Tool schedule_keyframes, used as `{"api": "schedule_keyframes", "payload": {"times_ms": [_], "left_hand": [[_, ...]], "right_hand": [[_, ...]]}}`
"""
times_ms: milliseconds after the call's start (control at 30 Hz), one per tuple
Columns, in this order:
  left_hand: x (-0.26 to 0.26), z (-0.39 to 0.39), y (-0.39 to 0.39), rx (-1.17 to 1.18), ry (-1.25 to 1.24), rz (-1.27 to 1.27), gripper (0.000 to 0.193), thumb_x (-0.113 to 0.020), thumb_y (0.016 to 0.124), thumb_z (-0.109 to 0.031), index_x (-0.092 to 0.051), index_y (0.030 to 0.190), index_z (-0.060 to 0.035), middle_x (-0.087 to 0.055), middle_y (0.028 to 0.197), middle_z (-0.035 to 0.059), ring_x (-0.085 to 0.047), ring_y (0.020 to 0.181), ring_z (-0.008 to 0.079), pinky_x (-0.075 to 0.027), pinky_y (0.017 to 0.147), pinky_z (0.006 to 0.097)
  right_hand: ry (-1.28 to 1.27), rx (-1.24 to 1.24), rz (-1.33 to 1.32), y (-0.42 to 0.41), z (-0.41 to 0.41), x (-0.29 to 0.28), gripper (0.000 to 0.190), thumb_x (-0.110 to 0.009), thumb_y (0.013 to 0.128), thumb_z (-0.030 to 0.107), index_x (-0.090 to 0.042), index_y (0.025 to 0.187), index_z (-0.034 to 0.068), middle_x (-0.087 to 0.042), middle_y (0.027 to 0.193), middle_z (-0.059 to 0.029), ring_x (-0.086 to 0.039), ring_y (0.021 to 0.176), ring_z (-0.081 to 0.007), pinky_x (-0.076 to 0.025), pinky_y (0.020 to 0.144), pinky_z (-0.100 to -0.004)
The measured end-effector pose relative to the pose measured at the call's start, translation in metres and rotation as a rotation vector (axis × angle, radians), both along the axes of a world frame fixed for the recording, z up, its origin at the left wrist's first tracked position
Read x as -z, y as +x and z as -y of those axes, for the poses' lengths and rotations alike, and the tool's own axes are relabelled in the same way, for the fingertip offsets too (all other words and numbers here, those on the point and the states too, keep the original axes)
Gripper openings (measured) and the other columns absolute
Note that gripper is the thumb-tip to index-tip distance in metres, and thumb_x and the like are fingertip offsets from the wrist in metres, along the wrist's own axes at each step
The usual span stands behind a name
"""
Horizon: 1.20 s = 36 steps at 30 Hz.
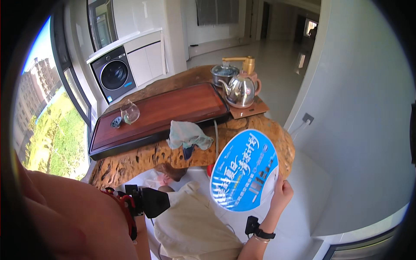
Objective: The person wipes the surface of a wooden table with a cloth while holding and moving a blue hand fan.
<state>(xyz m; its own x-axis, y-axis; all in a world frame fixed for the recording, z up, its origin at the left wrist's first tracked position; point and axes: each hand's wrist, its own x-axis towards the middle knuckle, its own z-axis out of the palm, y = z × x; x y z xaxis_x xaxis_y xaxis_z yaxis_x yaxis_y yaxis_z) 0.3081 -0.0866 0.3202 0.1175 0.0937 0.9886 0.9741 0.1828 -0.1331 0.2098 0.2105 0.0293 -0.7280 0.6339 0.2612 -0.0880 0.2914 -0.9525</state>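
My right hand (pixel 282 192) grips the lower right rim of an oval hand fan (pixel 243 170), blue and white and covered in printing. The fan is tilted over the front right edge of a live-edge wooden table (pixel 139 154). A black band with a small device circles my right wrist. My left arm fills the lower left, wearing a red and black strap with a black device (pixel 156 203); the left hand itself is out of view. Nearest the fan on the table, a crumpled pale cloth (pixel 187 133) drapes over the front edge of a tea tray (pixel 156 112).
On the tray stand a glass pitcher (pixel 130 113) and a small patterned cup (pixel 116 122). A steel kettle (pixel 241 91) and a glass-lidded pot (pixel 224 74) share a heating base (pixel 249 110). A washing machine (pixel 113 74) stands behind; a wall socket (pixel 307 119) is to the right.
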Motion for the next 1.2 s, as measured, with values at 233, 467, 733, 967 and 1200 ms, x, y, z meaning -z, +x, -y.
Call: {"api": "schedule_keyframes", "payload": {"times_ms": [233,467,733,967,1200], "left_hand": [[0.007,0.01,-0.014,0.028,0.03,-0.014,0.045,-0.032,0.091,-0.046,-0.055,0.081,-0.0087,-0.045,0.063,0.0092,-0.042,0.058,0.0203,-0.038,0.066,0.0377],[0.003,0.009,0.0,-0.07,0.02,-0.016,0.043,-0.033,0.092,-0.044,-0.054,0.081,-0.0092,-0.045,0.062,0.0092,-0.04,0.055,0.0194,-0.037,0.064,0.0367],[0.014,0.005,0.01,-0.086,0.012,0.018,0.04,-0.033,0.093,-0.043,-0.053,0.081,-0.0097,-0.045,0.061,0.0092,-0.038,0.052,0.0184,-0.036,0.06,0.0356],[0.037,-0.007,-0.003,-0.285,0.128,-0.025,0.038,-0.034,0.093,-0.041,-0.052,0.081,-0.0102,-0.045,0.059,0.0092,-0.036,0.049,0.0176,-0.035,0.057,0.0346],[0.113,-0.014,-0.164,-0.519,0.222,0.443,0.011,-0.052,0.097,-0.008,-0.06,0.101,-0.0025,-0.058,0.068,0.0024,-0.051,0.057,0.0079,-0.04,0.052,0.0223]], "right_hand": [[-1.019,-0.521,-0.44,0.01,0.002,-0.015,0.042,-0.064,0.095,0.024,-0.053,0.058,0.007,-0.045,0.053,0.006,-0.036,0.051,-0.0024,-0.023,0.046,-0.0243],[0.075,-0.037,0.076,-0.014,0.002,0.007,0.038,-0.062,0.096,0.027,-0.06,0.064,0.006,-0.045,0.052,0.0038,-0.031,0.049,-0.0052,-0.026,0.047,-0.0263],[-0.45,-0.227,-0.326,-0.024,0.001,0.019,0.024,-0.053,0.101,0.024,-0.067,0.097,0.006,-0.025,0.053,0.0065,-0.022,0.046,-0.0075,-0.023,0.049,-0.0229],[-0.958,-0.636,-0.515,-0.01,-0.003,0.003,0.028,-0.057,0.099,0.025,-0.065,0.081,0.005,-0.024,0.051,0.0065,-0.024,0.046,-0.006,-0.022,0.047,-0.0236],[0.004,-0.041,0.015,-0.014,-0.013,0.015,0.041,-0.064,0.095,0.027,-0.058,0.061,0.004,-0.052,0.058,0.0033,-0.041,0.054,-0.0026,-0.028,0.047,-0.0227]]}}
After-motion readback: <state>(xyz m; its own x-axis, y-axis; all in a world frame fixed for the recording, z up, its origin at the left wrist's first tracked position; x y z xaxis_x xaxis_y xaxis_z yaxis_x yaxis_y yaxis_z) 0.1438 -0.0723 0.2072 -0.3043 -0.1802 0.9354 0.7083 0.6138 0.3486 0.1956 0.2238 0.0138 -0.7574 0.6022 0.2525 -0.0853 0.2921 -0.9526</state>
